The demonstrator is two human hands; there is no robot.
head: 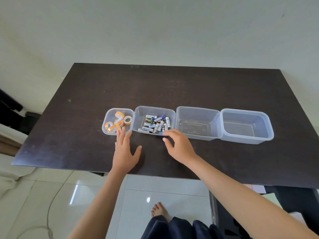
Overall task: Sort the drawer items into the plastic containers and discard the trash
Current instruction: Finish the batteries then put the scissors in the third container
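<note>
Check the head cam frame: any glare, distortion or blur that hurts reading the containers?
Head view: wide-angle lens bows the dark brown wooden table edges; window glare sits on the glossy white floor tiles, not on the table; light is soft, with faint shadows under the left hand and right hand; battery labels in the second clear plastic container are partly legible; the two right containers look empty.

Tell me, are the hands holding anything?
The right hand pinches a battery by its end at the battery container's front edge. The left hand holds nothing.
</note>
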